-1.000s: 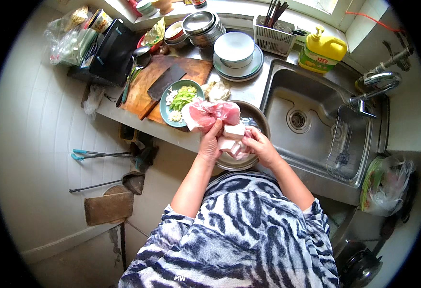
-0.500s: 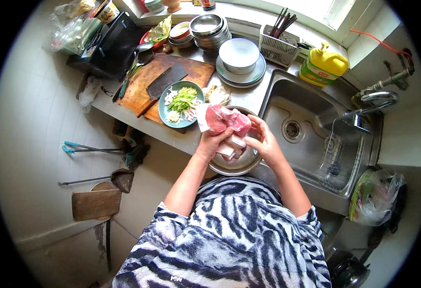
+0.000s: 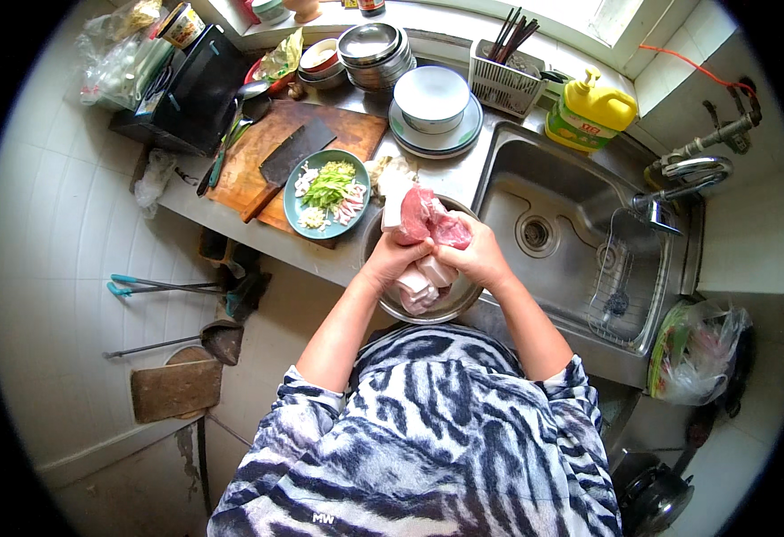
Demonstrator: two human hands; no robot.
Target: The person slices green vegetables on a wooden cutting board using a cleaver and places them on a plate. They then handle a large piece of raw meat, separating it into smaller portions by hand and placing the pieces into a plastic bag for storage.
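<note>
Left grip: I am holding the left side of a piece of raw meat, the thumb pressing inward. Right grip: narrowing on the meat's right side, its thumb nearly meeting the other. Meat: hanging over a metal bowl, red part facing the window side, pale blocky folds showing nearer the body.

Edges: the bowl's near rim is reaching the front edge of the tabletop, close to the patterned shirt. On the left, a teal plate of chopped greens is sitting near the bowl, limiting sideways movement. On the right, I am seeing the sink lying open just beyond the rim, its faucet standing well apart.

Surface: a wooden cutting board is carrying a cleaver, handle angling toward the front edge; the plate is overlapping the board. Stacked metal bowls, a white bowl on plates, a chopstick basket and a yellow jug are lining the back.

Room: a dustpan is resting low at left.
</note>
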